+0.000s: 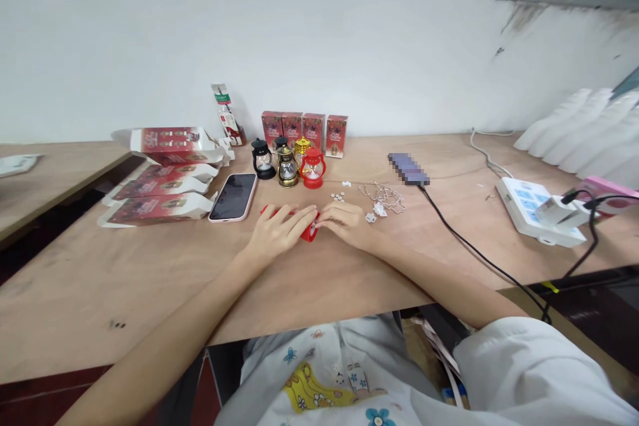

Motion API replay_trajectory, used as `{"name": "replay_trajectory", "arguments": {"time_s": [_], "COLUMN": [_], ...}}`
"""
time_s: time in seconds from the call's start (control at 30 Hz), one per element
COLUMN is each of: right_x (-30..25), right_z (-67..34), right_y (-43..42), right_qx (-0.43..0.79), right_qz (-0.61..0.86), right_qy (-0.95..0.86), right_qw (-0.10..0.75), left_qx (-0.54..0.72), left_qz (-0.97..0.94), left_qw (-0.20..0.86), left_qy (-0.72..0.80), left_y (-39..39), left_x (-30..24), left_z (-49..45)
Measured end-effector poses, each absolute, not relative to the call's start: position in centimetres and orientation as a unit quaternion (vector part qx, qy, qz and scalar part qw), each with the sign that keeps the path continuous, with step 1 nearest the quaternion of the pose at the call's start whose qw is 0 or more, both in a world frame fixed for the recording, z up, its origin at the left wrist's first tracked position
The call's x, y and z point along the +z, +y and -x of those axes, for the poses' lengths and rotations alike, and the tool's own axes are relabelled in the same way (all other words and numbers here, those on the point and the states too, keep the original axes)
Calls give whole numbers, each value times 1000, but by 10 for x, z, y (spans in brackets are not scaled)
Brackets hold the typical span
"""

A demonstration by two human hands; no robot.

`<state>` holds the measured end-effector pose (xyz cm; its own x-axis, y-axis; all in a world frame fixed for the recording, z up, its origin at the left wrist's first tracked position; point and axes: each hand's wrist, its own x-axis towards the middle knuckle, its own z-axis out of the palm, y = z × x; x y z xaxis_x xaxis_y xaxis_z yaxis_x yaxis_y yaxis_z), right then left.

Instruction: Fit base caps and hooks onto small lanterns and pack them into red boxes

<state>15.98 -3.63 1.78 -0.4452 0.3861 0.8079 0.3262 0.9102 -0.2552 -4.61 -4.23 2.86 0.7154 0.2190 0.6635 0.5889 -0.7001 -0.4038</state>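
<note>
Both hands rest on a wooden table [150, 279] around a small red box [308, 229] lying on its side. My left hand [277, 233] curls its fingers over the box's left part. My right hand [345, 221] closes on the box's right end. Just behind stand several toy lanterns: a black one [262, 160], a gold-and-black one [287, 168], a yellow one [302, 146] and a red one [313, 169]. Small white round pieces [338, 197] and thin wire hooks [384, 196] lie near my right hand.
A phone [233, 196] lies screen-up at left of the lanterns. Flattened red cartons [160, 194] are stacked at far left. Several upright red boxes [303, 128] line the wall. A power strip [536, 216] with plugs and a black cable [479, 254] lie at right.
</note>
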Motion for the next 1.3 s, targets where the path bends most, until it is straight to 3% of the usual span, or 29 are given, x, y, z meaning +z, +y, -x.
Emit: {"name": "replay_trajectory", "arguments": {"time_s": [0.13, 0.23, 0.33, 0.43, 0.57, 0.9, 1.17, 1.3], "right_x": [24, 30, 34, 34, 32, 27, 18, 20], "right_z": [-173, -202, -236, -253, -253, -253, -267, -269], "right_y": [-25, -4, 17, 25, 25, 32, 42, 43], "right_qx": [0, -64, -86, -36, -20, -110, -37, -35], "right_qz": [264, 427, 596, 671, 670, 671, 664, 666], "right_qy": [-831, -768, -730, -723, -736, -719, -633, -600], "right_qw": [489, 474, 323, 162, 93, 144, 395, 442], "left_qx": [-324, -381, -480, -562, -621, -682, -697, -698], "left_qz": [872, 858, 782, 667, 582, 428, 352, 343], "left_qw": [269, 179, 48, -57, -171, -321, -411, -429], "left_qy": [-249, -294, -394, -486, -497, -498, -470, -460], "left_y": [-35, -32, -32, -31, -22, -15, -10, -11], "left_x": [31, 33, 36, 38, 39, 43, 40, 40], "left_z": [51, 57, 59, 57, 54, 56, 57, 58]}}
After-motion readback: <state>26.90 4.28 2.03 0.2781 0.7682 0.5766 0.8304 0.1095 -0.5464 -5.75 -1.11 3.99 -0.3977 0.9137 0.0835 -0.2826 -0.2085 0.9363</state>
